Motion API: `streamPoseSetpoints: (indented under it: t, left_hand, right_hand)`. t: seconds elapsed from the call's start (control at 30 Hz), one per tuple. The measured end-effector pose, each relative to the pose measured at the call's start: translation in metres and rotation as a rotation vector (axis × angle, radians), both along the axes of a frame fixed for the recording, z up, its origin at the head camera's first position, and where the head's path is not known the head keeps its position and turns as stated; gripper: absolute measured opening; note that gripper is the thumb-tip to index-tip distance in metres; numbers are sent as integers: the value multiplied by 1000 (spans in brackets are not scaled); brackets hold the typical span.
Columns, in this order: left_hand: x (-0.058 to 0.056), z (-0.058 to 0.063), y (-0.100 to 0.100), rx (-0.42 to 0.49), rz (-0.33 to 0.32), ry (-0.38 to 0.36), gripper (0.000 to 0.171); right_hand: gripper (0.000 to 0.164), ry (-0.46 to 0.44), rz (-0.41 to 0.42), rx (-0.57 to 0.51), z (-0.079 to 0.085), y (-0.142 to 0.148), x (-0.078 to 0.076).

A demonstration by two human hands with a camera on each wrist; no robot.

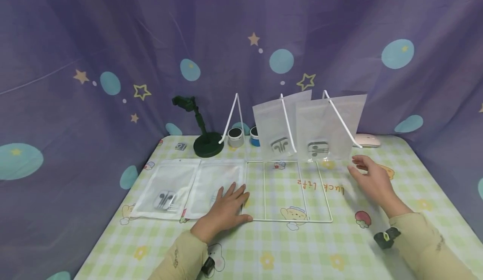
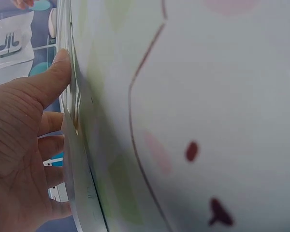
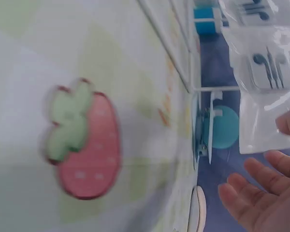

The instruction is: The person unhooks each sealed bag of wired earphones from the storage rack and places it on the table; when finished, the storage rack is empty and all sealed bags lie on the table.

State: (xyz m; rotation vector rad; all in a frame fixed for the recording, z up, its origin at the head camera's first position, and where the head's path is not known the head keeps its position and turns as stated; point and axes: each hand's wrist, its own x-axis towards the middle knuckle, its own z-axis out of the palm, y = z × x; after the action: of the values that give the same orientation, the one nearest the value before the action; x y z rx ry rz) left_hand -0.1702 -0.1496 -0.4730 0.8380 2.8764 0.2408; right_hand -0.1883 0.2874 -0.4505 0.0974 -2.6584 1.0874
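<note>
A white wire display rack (image 1: 275, 220) stands on the table, with three slanting arms. Two translucent zip bags, the left bag (image 1: 266, 125) and the right bag (image 1: 311, 120), hang from its middle and right arms; each shows earphones inside. Another bag (image 1: 171, 183) with earphones lies flat at the left, beside a fourth bag (image 1: 216, 175). My left hand (image 1: 226, 208) rests spread over that fourth bag, its thumb by the rack's base. Off to the right, my right hand (image 1: 371, 181) is held with relaxed fingers near the right hanging bag (image 3: 261, 121), gripping nothing.
Behind the flat bags is a dark green stand (image 1: 208, 145) with a round base. Two small round jars, one grey (image 1: 235, 139) and one blue (image 1: 255, 139), sit behind the rack. A pale mouse (image 1: 367, 140) lies at the back right. A purple curtain (image 1: 226, 28) closes off the back.
</note>
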Motion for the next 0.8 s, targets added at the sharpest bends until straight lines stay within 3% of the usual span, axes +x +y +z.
streamPoseSetpoints:
  t: [0.17, 0.27, 0.37, 0.57, 0.8]
  left_hand:
    - [-1, 0, 0, -4, 2, 0, 76]
    - [-2, 0, 0, -2, 1, 4, 76]
    - [-2, -1, 0, -5, 0, 9, 77]
    - [-2, -4, 0, -3, 3, 9, 77]
    - [0, -4, 0, 5, 1, 16, 76]
  right_hand:
    - [82, -139, 82, -123, 9, 6, -17]
    - [92, -216, 113, -195, 13, 8, -27]
    - [95, -239, 108, -229, 16, 7, -34]
    - [86, -232, 62, -266, 14, 1, -39]
    - [59, -217, 142, -352, 7, -2, -40]
